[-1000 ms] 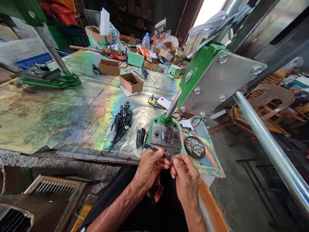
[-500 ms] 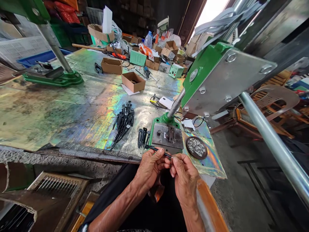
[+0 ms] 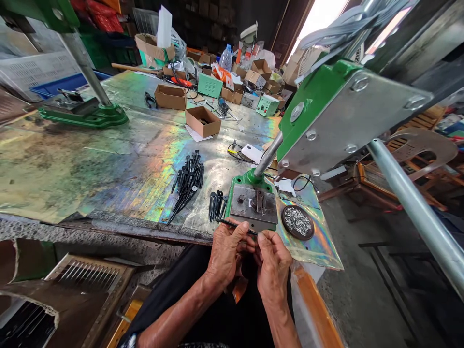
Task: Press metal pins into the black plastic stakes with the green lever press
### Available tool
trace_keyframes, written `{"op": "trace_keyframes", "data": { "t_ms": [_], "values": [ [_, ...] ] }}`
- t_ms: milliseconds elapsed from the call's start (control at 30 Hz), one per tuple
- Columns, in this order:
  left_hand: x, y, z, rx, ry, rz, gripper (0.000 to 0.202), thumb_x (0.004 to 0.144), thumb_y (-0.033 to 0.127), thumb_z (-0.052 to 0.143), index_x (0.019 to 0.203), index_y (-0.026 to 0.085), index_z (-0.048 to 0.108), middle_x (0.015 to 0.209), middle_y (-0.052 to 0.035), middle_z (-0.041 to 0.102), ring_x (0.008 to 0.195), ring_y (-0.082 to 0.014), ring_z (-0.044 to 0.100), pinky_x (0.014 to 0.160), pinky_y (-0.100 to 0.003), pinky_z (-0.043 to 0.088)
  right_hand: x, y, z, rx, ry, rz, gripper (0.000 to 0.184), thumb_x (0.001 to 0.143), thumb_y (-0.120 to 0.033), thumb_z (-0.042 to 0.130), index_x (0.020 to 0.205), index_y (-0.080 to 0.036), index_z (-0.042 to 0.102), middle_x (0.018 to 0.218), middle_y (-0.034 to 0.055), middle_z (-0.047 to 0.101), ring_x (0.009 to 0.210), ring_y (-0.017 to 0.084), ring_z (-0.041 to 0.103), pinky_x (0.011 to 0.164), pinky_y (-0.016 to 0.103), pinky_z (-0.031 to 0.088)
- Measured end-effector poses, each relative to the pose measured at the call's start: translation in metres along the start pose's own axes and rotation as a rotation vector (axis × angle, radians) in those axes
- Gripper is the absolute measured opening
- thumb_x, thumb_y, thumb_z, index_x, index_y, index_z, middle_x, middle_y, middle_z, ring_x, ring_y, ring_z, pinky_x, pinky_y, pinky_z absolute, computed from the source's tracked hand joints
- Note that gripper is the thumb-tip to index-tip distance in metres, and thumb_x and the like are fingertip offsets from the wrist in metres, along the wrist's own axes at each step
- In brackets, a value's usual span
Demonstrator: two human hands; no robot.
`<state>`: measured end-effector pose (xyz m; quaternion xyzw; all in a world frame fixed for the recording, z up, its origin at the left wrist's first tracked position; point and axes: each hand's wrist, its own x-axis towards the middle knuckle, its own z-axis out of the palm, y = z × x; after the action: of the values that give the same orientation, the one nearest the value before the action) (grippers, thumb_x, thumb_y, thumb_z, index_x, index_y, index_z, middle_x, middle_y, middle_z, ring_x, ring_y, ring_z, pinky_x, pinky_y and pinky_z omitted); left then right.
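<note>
While both forearms reach in from the bottom of the view, the left hand [image 3: 227, 253] and the right hand [image 3: 273, 268] are drawn close together just off the front edge of a scuffed metal-topped workbench [image 3: 90, 193]. The left fingers wrap around a thin black tapered rod [image 3: 235, 225], which lies almost level just in front of the steel plate of a green cast press base [image 3: 253, 203]. The right fingertips [image 3: 261, 237] come together at the rod's far end, but they cover that end, so whether they pinch it or merely touch it cannot be told.

Just left of the press base lies a small cluster of black spikes [image 3: 215, 207], with a larger heap of black spikes [image 3: 188, 186] farther left. To the right, a round dark dish [image 3: 293, 222] holds small silvery pieces, too small to identify, and rests on a rainbow-sheened plastic sheet [image 3: 311, 253]. A green-and-steel press head [image 3: 344, 116] looms above on a steel column [image 3: 268, 154], tilted by the wide lens. The rod's near end is hard to make out against the base, and the palms hide whatever else may be in the hands.
</note>
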<state>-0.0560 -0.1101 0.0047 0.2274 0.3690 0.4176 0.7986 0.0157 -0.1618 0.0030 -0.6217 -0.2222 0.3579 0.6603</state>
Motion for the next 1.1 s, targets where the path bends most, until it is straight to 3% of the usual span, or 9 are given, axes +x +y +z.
{"op": "trace_keyframes", "data": {
  "t_ms": [133,267,433,667,1100],
  "values": [
    [-0.003,0.004,-0.004,0.201,-0.074,0.149,0.027,0.075,0.040,0.066,0.077,0.015,0.056,0.054,-0.0007,0.061,0.047,-0.0124,0.058,0.050,-0.022,0.049,0.006,0.000,0.001,0.150,-0.074,0.141,0.030,0.066,-0.042,0.071,0.067,-0.019,0.051,0.057,-0.0036,0.046,0.045,0.008,0.035,0.039,0.018,0.025],
    [-0.006,0.014,-0.007,0.246,-0.208,0.162,0.026,0.075,0.034,0.067,0.090,0.015,0.058,0.060,-0.0009,0.064,0.055,-0.0146,0.062,0.058,-0.026,0.052,0.013,-0.002,-0.001,0.244,-0.122,0.232,0.030,0.062,-0.036,0.074,0.061,-0.017,0.052,0.054,-0.0041,0.043,0.042,0.005,0.023,0.036,0.016,0.016],
    [-0.001,0.022,-0.007,0.269,-0.229,0.130,0.026,0.070,0.034,0.071,0.082,0.014,0.063,0.058,-0.0024,0.063,0.054,-0.0151,0.061,0.056,-0.026,0.051,0.017,-0.005,-0.003,0.308,-0.150,0.289,0.028,0.058,-0.032,0.078,0.060,-0.014,0.056,0.057,-0.0027,0.046,0.043,0.003,0.022,0.036,0.014,0.015],
    [0.012,0.028,-0.003,0.412,-0.238,0.237,0.021,0.071,0.034,0.069,0.075,0.014,0.067,0.058,-0.0033,0.064,0.055,-0.0137,0.058,0.056,-0.024,0.047,0.021,-0.008,-0.004,0.364,-0.130,0.297,0.025,0.056,-0.030,0.079,0.065,-0.014,0.062,0.062,-0.0016,0.049,0.044,0.003,0.026,0.037,0.013,0.020],
    [0.050,0.022,0.002,0.590,-0.226,0.328,0.016,0.075,0.031,0.058,0.077,0.015,0.059,0.056,0.0012,0.059,0.054,-0.0113,0.055,0.056,-0.023,0.045,0.032,-0.014,0.000,0.420,-0.092,0.258,0.032,0.052,-0.023,0.078,0.083,-0.014,0.073,0.066,0.0024,0.054,0.050,0.005,0.035,0.039,0.014,0.025]
  ]
}}
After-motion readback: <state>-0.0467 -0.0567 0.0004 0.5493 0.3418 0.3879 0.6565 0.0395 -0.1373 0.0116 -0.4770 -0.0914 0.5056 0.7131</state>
